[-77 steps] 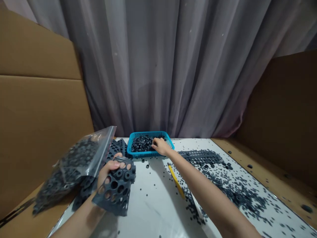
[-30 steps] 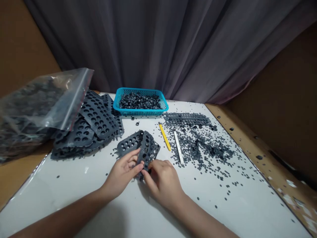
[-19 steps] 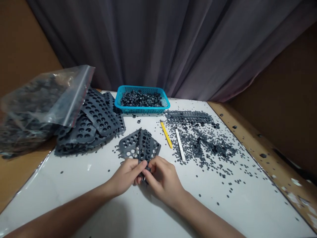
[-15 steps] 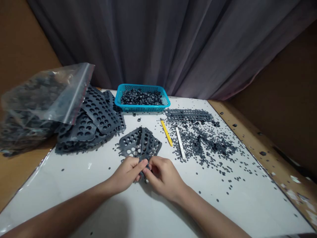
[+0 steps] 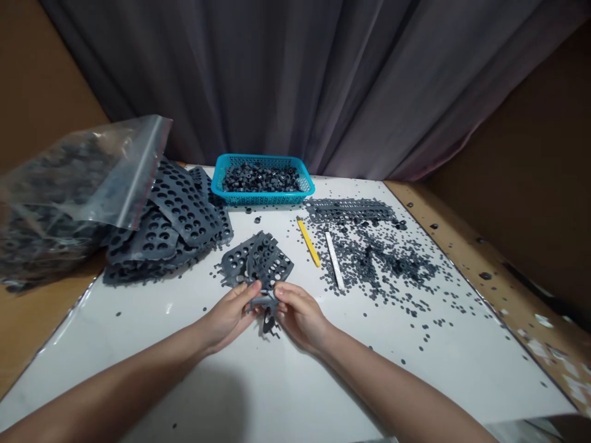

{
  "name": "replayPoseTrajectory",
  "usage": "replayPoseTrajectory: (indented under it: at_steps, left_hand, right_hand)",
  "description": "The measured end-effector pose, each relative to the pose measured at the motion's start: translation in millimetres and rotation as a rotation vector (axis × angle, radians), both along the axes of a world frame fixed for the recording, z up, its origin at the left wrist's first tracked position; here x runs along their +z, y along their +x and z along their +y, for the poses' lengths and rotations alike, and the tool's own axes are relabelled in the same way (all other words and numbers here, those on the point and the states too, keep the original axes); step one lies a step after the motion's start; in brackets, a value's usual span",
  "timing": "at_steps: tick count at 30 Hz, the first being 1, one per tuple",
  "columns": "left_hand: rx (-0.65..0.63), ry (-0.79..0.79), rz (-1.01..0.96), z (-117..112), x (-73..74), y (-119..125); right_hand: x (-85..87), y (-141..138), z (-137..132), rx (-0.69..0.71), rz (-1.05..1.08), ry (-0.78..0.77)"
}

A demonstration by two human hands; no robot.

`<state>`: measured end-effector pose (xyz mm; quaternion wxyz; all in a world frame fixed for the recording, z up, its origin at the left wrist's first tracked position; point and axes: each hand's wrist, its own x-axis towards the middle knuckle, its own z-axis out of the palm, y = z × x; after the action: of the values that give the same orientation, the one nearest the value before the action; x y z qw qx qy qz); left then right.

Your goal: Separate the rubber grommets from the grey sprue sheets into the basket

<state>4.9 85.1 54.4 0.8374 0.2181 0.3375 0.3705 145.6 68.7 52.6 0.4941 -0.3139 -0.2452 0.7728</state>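
Between my two hands is a dark grey rubber sheet [image 5: 266,261] full of round holes, bent where I grip it. My left hand [image 5: 233,315] pinches its near part from the left, thumb on top. From the right, my right hand [image 5: 301,312] pinches the same part, and the two thumbs are close together. A ragged end of rubber hangs down below the fingers. Just beyond, another holed sheet [image 5: 235,258] lies on the white table [image 5: 152,369], partly covered by the held one. The fingertips under the rubber are hidden.
A turquoise basket [image 5: 263,198] of small dark rubber pieces stands at the back. Stacked sheets [image 5: 184,209] and a clear zip bag [image 5: 133,178] are at left. Rightward lie a yellow tool [image 5: 308,243], a white stick [image 5: 335,261], flattened sheets [image 5: 351,210] and scattered discs [image 5: 392,264].
My hands have moved slightly apart and the thumbs now lie on top of the rubber. The held sheet has turned and bent, with its ragged end now showing below. The view has shifted slightly.
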Motion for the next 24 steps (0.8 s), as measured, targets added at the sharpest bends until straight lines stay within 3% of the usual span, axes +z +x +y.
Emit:
replayPoseTrajectory:
  at_steps: [7, 12, 16, 24]
  left_hand:
    - [-0.02, 0.009, 0.001, 3, -2.0, -3]
    - [-0.008, -0.093, 0.009, 1, 1.5, -7]
    - [-0.035, -0.107, 0.08, 0, -1.7, -8]
    - [-0.01, -0.101, 0.125, 2, 2.3, -5]
  right_hand:
    - [-1.0, 5, 4, 0.046, 0.13, -0.085]
    - [1.6, 12, 10, 0.144, 0.281, 0.002]
    - [5.4, 15, 12, 0.149, 0.164, 0.126]
    - [-0.1, 17, 10, 0.271, 0.147, 0.161]
